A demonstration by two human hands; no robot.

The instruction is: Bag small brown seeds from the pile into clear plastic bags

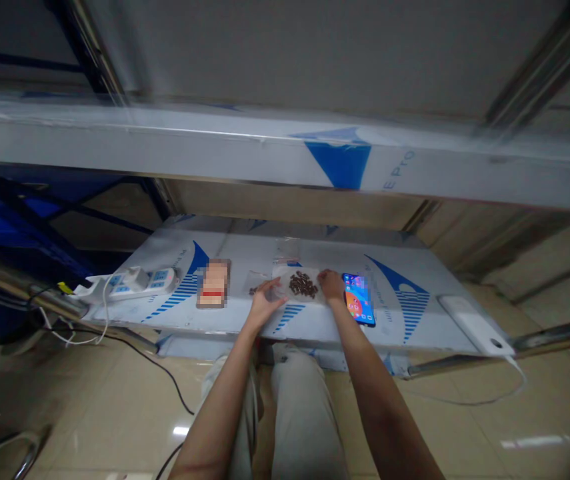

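A pile of small brown screw-like pieces (pixel 303 285) lies on a pale, thin sheet or bag in the middle of the lower shelf. My left hand (pixel 265 301) is at the left of the pile, thumb and fingers apart, resting by the sheet's edge. At the pile's right edge, my right hand (pixel 332 285) has its fingers curled together; whatever they pinch is too small to make out. A small clear bag (pixel 258 279) with a few brown pieces lies just beyond my left hand. Another clear plastic bag (pixel 287 249) lies flat behind the pile.
A lit phone (pixel 359 300) lies beside my right hand. To the left are a partly blurred phone-shaped item (pixel 213 285) and a power strip (pixel 147 283) with cables. A white device (pixel 475 323) sits at the right edge. An upper shelf edge (pixel 245 150) spans above.
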